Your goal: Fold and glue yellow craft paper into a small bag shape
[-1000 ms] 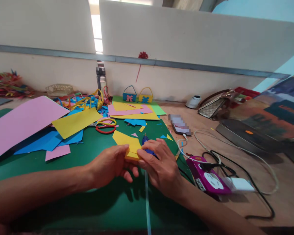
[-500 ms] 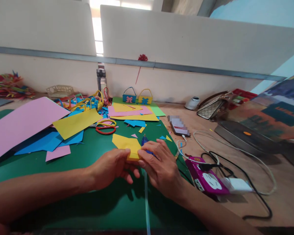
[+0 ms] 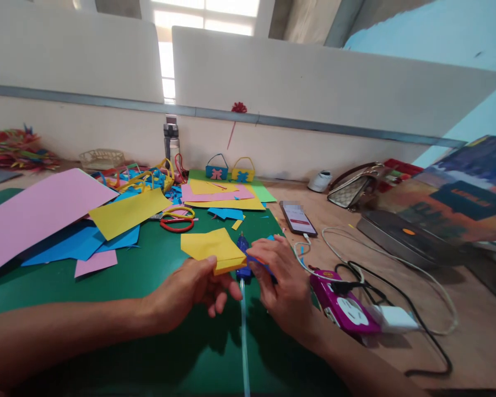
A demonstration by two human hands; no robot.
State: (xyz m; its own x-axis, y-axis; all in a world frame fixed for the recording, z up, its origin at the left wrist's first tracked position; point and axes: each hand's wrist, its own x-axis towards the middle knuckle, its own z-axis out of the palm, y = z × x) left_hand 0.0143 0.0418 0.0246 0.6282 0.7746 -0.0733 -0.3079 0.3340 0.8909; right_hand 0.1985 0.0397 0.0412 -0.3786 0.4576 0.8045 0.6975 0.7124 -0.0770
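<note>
A folded piece of yellow paper (image 3: 215, 245) with a narrow creased edge is pinched between the thumb and fingers of my left hand (image 3: 198, 286). Just right of it lies a blue glue gun (image 3: 242, 271), nozzle pointing away from me, with a long translucent glue stick (image 3: 244, 336) running out of its rear toward me. My right hand (image 3: 281, 275) curls around the blue handle side of the gun, and its fingers partly hide it. Red-and-yellow-handled scissors (image 3: 177, 223) rest on the green mat (image 3: 149, 275) beyond my left hand.
Pink paper (image 3: 45, 215), yellow and blue sheets and scraps spread on the left. Two small paper bags, one blue (image 3: 217, 172) and one yellow (image 3: 243, 174), stand at the back. A phone (image 3: 297, 218), cables and a purple power strip (image 3: 343, 303) lie to the right.
My right hand has let go of the yellow paper and moved right, to the glue gun's handle. The yellow paper stays in my left hand, slightly turned.
</note>
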